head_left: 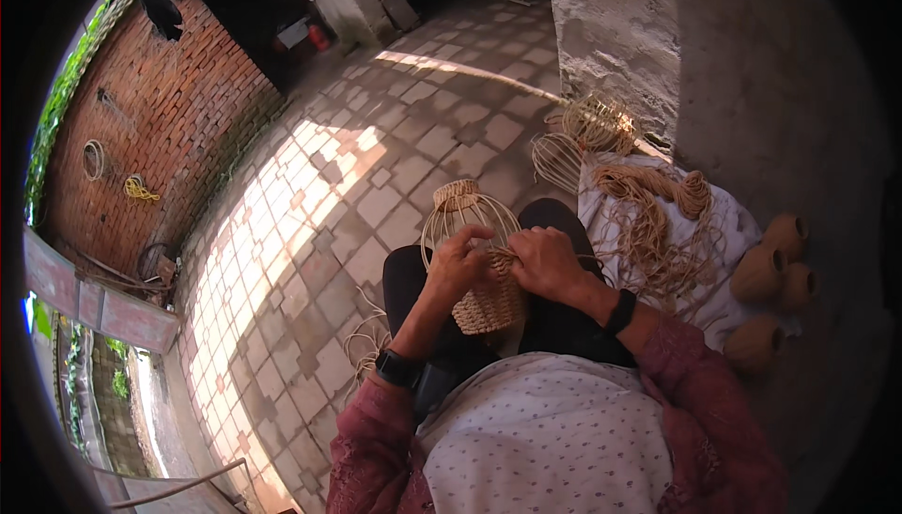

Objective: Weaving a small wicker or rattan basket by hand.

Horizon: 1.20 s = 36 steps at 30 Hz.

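A partly woven basket [489, 307] of pale cord sits between my knees, with bare curved ribs above its woven body and a small woven ring [456, 194] at the top. My left hand [458, 265] is curled at the ribs on the basket's left side, its fingertips partly hidden. On the right side, my right hand [540, 258] pinches a thin pale cord at the upper edge of the weave, close to my left fingers. Loose cord coils [648, 213] lie on a white cloth [728, 251] beside my right leg.
Several brown pot-like forms [756, 274] stand at the right by a concrete wall [620, 25]. Wire-like frames [592, 124] are piled at that wall's corner. Loose canes [366, 345] lie by my left leg on the paving [310, 251]. A brick wall [150, 138] stands at the left.
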{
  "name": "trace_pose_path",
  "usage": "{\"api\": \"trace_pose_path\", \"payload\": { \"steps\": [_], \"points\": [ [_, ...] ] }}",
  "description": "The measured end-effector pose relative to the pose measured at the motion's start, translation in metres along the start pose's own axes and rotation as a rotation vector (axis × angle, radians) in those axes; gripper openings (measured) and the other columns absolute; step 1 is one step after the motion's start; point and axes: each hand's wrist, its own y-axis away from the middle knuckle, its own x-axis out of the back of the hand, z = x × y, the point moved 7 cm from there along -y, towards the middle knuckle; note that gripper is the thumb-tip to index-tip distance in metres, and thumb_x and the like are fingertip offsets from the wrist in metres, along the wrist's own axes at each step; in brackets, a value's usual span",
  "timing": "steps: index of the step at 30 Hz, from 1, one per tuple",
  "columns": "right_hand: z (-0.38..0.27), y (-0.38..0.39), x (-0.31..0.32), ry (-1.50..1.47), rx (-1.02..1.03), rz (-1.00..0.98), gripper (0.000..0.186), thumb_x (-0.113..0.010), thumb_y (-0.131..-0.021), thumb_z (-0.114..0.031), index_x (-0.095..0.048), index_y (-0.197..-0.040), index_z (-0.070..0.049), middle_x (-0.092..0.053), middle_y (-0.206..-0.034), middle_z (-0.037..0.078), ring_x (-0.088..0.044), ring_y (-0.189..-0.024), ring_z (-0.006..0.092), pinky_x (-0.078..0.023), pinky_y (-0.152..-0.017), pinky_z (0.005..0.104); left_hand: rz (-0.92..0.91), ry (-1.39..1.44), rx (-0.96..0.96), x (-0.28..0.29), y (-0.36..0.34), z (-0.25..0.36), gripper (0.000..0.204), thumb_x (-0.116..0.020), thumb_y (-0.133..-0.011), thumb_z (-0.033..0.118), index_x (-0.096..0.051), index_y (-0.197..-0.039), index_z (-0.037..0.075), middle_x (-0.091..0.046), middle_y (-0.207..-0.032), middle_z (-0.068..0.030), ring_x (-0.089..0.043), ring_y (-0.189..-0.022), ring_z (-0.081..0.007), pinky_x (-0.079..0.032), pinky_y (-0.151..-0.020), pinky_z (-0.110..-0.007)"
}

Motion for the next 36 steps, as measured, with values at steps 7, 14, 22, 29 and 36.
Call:
{"api": "trace_pose_path", "payload": {
  "steps": [7,14,22,29,36],
  "points": [
    [0.045,-0.033,0.016,-0.923,-0.362,-0.503,0.012,-0.059,-0.085,-0.018,-0.058,-0.085,-0.006,-0.053,-0.068,-0.003,-0.049,-0.06,0.0072,-0.039,-0.053,0.0246,0.039,0.02,-0.099,0.014,0.011,0.008,0.025,-0.055,-0.09,0.007,-0.053,-0.114,0.001,-0.062,-0.079,-0.0067,-0.065,-0.067,-0.0136,-0.056,-0.061,-0.026],
    [0.125,-0.042,0.116,0.072,-0.21,-0.263,0.014,-0.06,-0.082,-0.017,-0.061,-0.09,-0.004,-0.056,-0.076,0.004,-0.056,-0.074,0.0156,-0.043,-0.067,0.0291,0.061,0.068,-0.035,0.012,0.018,-0.015,0.02,-0.061,-0.089,0.01,-0.054,-0.106,0.002,-0.062,-0.077,-0.0051,-0.063,-0.061,-0.0105,-0.054,-0.058,-0.023],
    [0.017,-0.027,0.029,-0.218,0.151,-0.208,0.015,-0.063,-0.075,-0.013,-0.062,-0.089,-0.007,-0.058,-0.087,0.008,-0.057,-0.09,0.0265,-0.041,-0.082,0.0388,0.114,0.038,0.004,0.011,0.022,-0.016,0.02,-0.067,-0.084,0.009,-0.056,-0.099,0.002,-0.063,-0.073,-0.0034,-0.06,-0.057,-0.0084,-0.049,-0.052,-0.021],
    [0.001,-0.015,0.012,-0.461,0.068,-0.416,0.016,-0.065,-0.083,-0.023,-0.064,-0.087,-0.007,-0.062,-0.079,0.006,-0.062,-0.075,0.0223,-0.048,-0.068,0.0346,0.179,-0.047,0.011,0.013,0.025,-0.013,0.021,-0.07,-0.08,0.008,-0.058,-0.097,0.002,-0.063,-0.071,-0.004,-0.061,-0.058,-0.0089,-0.05,-0.051,-0.022],
    [0.027,0.059,-0.04,-1.613,-0.955,-0.367,0.029,-0.054,-0.097,-0.033,-0.057,-0.103,-0.005,-0.063,-0.08,0.005,-0.062,-0.068,0.0136,-0.054,-0.063,0.0261,0.165,0.174,-0.012,0.021,0.03,-0.018,0.016,-0.07,-0.08,0.006,-0.059,-0.091,0.004,-0.064,-0.068,-0.0038,-0.062,-0.057,-0.0099,-0.049,-0.049,-0.022]
  ]
}}
